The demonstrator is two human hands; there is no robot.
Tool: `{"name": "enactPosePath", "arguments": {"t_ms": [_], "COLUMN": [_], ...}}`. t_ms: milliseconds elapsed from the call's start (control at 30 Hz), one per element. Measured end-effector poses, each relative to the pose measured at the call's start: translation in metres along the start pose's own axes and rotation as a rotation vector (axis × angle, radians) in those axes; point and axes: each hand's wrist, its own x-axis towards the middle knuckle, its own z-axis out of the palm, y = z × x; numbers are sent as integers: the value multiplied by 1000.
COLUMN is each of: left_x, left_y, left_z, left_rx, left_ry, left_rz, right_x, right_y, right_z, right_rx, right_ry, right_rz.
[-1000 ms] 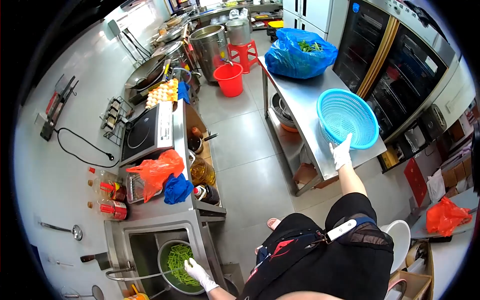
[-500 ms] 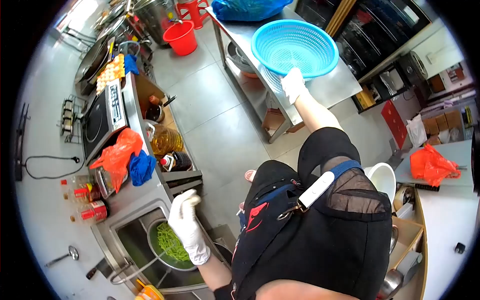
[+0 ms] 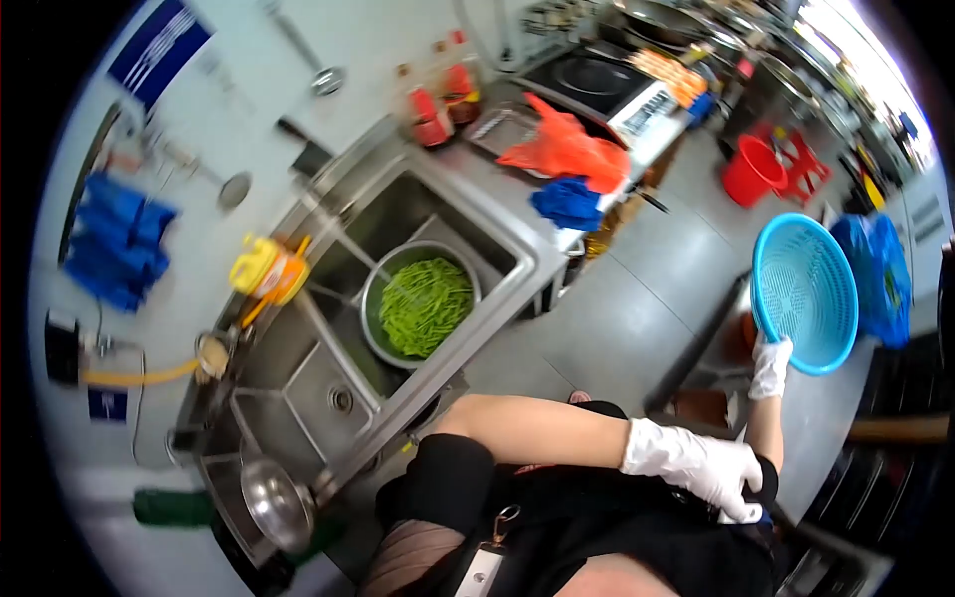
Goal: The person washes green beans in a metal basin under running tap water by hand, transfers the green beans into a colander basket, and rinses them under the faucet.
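My right hand (image 3: 770, 366), in a white glove, grips the near rim of a light blue plastic colander basket (image 3: 808, 289) beside the steel table. My left arm reaches across my body. My gloved left hand (image 3: 696, 466) is at my right arm, its fingers bent onto the black sleeve (image 3: 766, 482); the fingertips are partly hidden. In the sink to the left stands a round metal pot (image 3: 370, 316) of cut green beans (image 3: 426, 303), with water running onto them from the tap.
The double steel sink (image 3: 497, 289) runs along the wall. An orange plastic bag (image 3: 572, 149) and a blue cloth or bag (image 3: 569, 203) lie on the counter near the induction cooker (image 3: 587, 82). A red bucket (image 3: 753, 171) stands on the floor. A blue bag (image 3: 875, 274) sits beyond the basket.
The view has swung left toward the sink. My left hand has moved from over the beans across to my right sleeve. My right hand still holds the basket.
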Motion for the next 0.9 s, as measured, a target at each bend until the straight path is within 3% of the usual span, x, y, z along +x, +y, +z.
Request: {"name": "enactPosePath", "arguments": {"t_ms": [33, 100, 133, 167, 200, 233, 267, 300, 333, 367, 400, 433, 467, 533, 600, 667, 833, 900], "left_x": [-3, -9, -10, -19, -28, -29, -35, -42, -19, -29, -40, -11, -31, -65, -74, -98, -138, -150], "left_y": [-5, -9, -8, 2, 12, 11, 16, 24, 3, 13, 23, 12, 22, 48, 49, 51, 40, 44], "left_z": [6, 7, 1, -1, -2, -1, -1, 0, 4, 12, 21, 31, 39, 47, 54, 58, 53, 35], "left_rx": [-38, -86, -138, -164, -192, -217, -239, -250, -132, -121, -109, 203, 4, 123, 135, 102, 81, 292], "left_ry": [35, 90, 142, 173, 200, 200, 198, 187, 159, 230, 301, 417, 322, 244, 270, 267, 425, 516], "left_rz": [8, 43, 40, 36, 30, 90, 148, 118, 357, 415, 475, 652, 641, 563, 660, 631, 676, 633], "right_x": [12, 5, -7, -19, -34, 1, -18, -32, -59, -82, -79, -70, -101, -128, -147, -160, -188, -195], "right_y": [8, 52, 78, 104, 132, 138, 165, 193, 222, 250, 265, 275, 300, 339, 367, 396, 452, 470], "right_z": [-1, 40, 57, 75, 95, 79, 96, 119, 150, 176, 174, 165, 191, 210, 221, 222, 213, 209], "right_rx": [165, 84, -423, -1377, -1825, -1633, -1528, -1079, -665, -539, -575, -749, -667, -717, -766, -836, -960, -1051], "right_ry": [-3, 74, -108, -168, -126, -216, -171, -87, 56, 102, 9, -198, -95, -231, -313, -384, -493, -554], "right_rz": [92, 55, -62, -335, -635, -602, -599, -356, -183, -133, -79, -52, 18, 67, 239, 311, 563, 651]}}
